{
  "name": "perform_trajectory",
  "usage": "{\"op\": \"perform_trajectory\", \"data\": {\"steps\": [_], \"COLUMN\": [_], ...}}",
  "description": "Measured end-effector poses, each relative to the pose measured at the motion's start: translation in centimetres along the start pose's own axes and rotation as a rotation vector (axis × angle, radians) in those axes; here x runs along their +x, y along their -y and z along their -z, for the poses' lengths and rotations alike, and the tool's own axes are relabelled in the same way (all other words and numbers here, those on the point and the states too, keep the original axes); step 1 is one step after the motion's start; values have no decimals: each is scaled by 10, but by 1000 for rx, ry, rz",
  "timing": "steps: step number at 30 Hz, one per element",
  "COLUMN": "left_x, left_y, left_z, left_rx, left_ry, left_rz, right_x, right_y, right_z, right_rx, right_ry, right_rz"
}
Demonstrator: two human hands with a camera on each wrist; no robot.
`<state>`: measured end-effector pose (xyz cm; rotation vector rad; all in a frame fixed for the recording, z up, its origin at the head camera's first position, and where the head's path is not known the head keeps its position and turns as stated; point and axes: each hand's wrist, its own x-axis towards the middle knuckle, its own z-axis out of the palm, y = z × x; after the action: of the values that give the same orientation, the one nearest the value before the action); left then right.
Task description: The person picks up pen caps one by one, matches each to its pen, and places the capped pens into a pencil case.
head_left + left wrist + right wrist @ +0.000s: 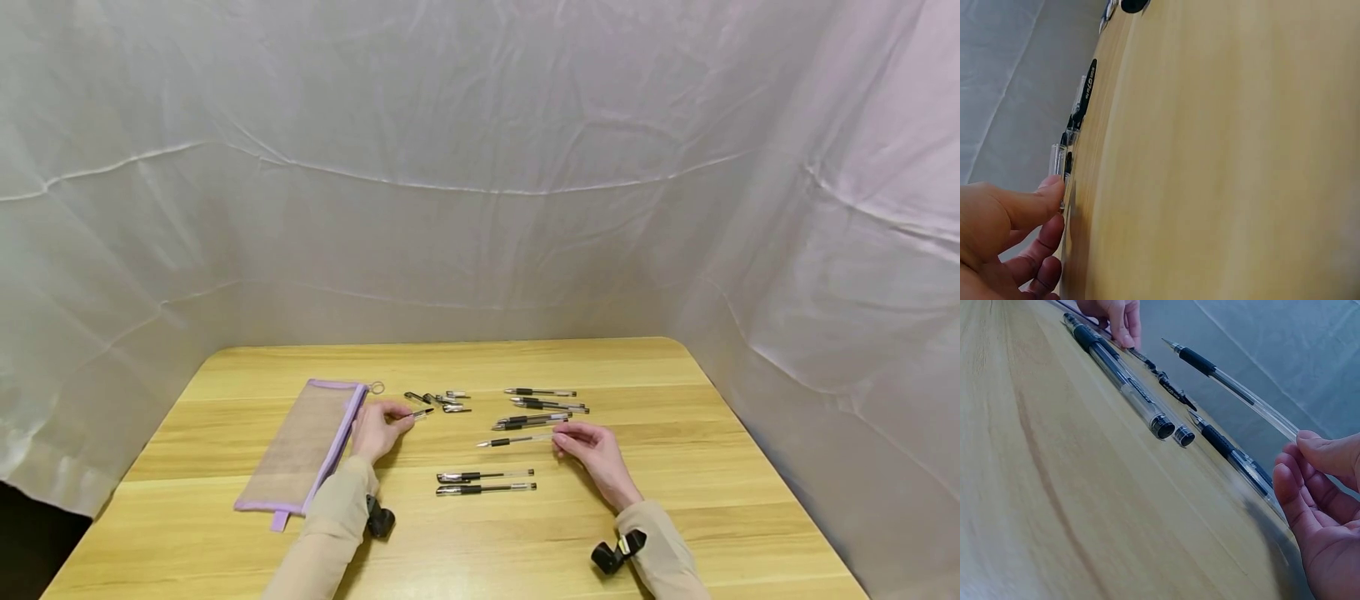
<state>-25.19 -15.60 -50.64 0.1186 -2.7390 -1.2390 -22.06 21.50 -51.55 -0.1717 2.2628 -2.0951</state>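
While the right hand (592,454) is pinching a bare-tipped pen (500,442) near its rear end, with the point facing leftward, the left hand (1013,231) is gripping a clear cap (1057,161) between thumb and fingers. Just beyond the left fingertips, loose caps (453,409) are lying in a small cluster. Past the held pen, toward the table's far edge, uncapped pens (528,403) are resting roughly parallel, some touching or nearly so. Nearer the person, two capped pens (472,489) are lying side by side. Judging by this layout, the uncapping is running well along: most pens are lying bare, the held one is showing its tip, and only the near pair is wearing caps. Left of the left hand, a purple-edged mesh pouch (296,442) is lying flat on the wooden table (570,550); whether its zip is closed, I cannot tell.
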Motion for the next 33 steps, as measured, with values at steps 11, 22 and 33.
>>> {"op": "perform_trajectory", "data": {"steps": [11, 22, 33], "left_x": [-10, -28, -46], "left_y": [-2, -6, -25], "left_z": [3, 5, -2], "left_rx": [-158, -340, -494], "left_ry": [-39, 8, 126], "left_rz": [-3, 33, -18], "right_x": [1, 1, 2], "right_y": [0, 6, 5], "right_z": [0, -3, -9], "right_rx": [56, 117, 126], "right_ry": [5, 2, -18], "right_rz": [-20, -26, 10]}}
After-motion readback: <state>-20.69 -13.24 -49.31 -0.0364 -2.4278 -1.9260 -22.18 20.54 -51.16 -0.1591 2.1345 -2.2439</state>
